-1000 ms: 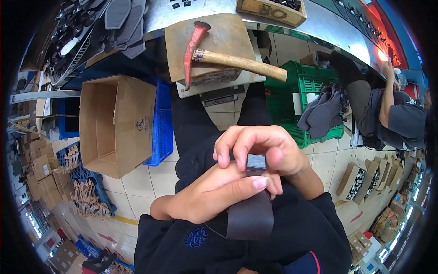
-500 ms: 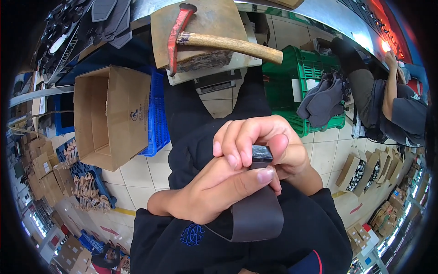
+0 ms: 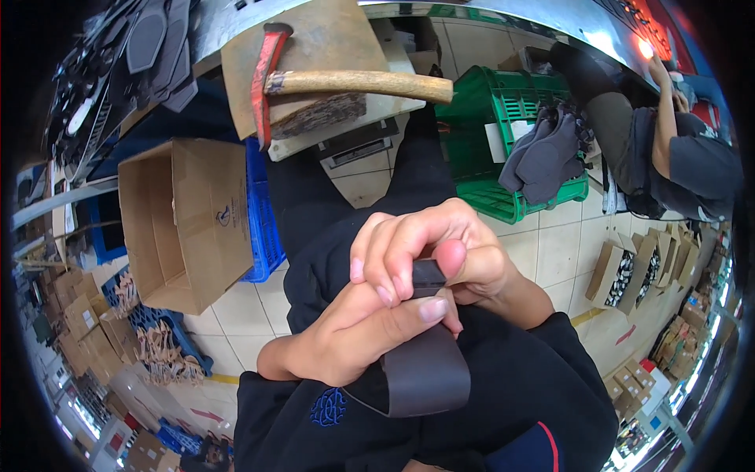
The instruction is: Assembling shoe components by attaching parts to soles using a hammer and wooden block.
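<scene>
Close to my chest, both hands are closed around a dark brown, smooth shoe point(image 3: 429, 374), probably a heeled one. Its wide curved band hangs below my fingers, and a small dark block-like end pokes up between them. My left hand point(image 3: 354, 330) wraps it from the left, thumb laid across the front. From above and the right, my right hand point(image 3: 448, 244) curls its fingers over the left one, its thumb against the block-like end. The fingers hide the shoe's middle. Ahead of my hands, a red-headed hammer point(image 3: 346, 82) with a wooden handle lies on a wooden block point(image 3: 314, 47).
At left stand an open cardboard box point(image 3: 208, 228) and a blue crate point(image 3: 263, 220). A green crate point(image 3: 503, 206) at right carries dark grey sole-shaped pieces point(image 3: 546, 153). Beyond it a co-worker point(image 3: 696, 165) reaches toward a glowing red light. Boxes of small parts point(image 3: 617, 275) stand on the floor.
The view has shifted a little, so the hammer and block sit further left. My hands keep the same grip, and the shoe's block-like end has tilted slightly, showing more of its front.
</scene>
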Available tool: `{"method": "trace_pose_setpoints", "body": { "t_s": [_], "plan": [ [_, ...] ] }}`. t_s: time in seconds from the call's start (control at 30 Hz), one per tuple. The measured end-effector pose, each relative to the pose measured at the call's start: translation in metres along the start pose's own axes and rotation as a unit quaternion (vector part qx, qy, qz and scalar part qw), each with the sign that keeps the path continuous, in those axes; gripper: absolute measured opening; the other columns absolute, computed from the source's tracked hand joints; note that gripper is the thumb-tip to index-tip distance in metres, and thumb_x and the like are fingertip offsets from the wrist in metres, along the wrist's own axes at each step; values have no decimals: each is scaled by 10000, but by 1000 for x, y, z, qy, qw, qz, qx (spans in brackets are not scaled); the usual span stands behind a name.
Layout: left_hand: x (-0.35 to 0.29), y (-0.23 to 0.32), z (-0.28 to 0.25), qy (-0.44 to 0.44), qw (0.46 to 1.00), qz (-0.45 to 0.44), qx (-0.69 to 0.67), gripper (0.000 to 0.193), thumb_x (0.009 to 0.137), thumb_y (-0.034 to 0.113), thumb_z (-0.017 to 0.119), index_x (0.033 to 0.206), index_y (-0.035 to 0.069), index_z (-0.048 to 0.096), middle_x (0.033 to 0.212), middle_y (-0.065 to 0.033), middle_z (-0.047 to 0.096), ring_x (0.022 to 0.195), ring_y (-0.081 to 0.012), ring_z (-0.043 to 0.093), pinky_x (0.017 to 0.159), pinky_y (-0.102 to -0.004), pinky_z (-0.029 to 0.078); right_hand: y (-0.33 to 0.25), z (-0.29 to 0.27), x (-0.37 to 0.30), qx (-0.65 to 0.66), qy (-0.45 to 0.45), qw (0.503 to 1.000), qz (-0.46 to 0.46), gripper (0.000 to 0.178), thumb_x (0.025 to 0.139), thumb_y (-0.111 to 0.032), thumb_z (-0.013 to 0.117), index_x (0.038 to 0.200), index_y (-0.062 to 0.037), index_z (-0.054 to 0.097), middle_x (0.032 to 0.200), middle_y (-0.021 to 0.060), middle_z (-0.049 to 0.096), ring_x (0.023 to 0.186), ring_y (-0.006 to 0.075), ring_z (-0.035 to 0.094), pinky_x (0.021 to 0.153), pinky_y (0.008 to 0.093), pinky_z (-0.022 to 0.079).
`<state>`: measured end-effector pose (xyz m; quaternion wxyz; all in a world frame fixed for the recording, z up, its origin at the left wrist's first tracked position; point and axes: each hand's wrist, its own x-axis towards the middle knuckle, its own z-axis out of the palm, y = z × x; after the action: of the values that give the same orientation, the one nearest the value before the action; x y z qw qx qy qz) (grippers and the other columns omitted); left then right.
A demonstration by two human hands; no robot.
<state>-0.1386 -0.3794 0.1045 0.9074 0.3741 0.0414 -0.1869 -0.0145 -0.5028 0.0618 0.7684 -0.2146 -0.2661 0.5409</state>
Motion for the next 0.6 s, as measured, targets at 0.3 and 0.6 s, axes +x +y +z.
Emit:
{"method": "trace_pose_setpoints", "body": {
  "t_s": [0.3, 0.6],
  "plan": [
    [21, 9, 0, 165, 985, 4, 47, 397, 961, 300, 485, 884, -48, 659, 848, -143, 663, 826, -205, 629, 781, -292, 486, -13, -4, -11, -21, 85, 988, 129, 656, 1048, -533, 380, 1388, 17, 494, 832, 16, 656, 737, 31, 628, 616, 196, 509],
    [119, 45, -15, 255, 622, 489, 556, 401, 894, 163, 665, 1240, -20, 575, 1295, -183, 582, 1236, -322, 537, 1065, -408, 397, -17, -17, -66, -147, 313, 931, -120, 370, 1020, -144, 599, 1340, 11, 493, 1207, 59, 635, 1075, 129, 612, 959, 297, 500]
  ]
}}
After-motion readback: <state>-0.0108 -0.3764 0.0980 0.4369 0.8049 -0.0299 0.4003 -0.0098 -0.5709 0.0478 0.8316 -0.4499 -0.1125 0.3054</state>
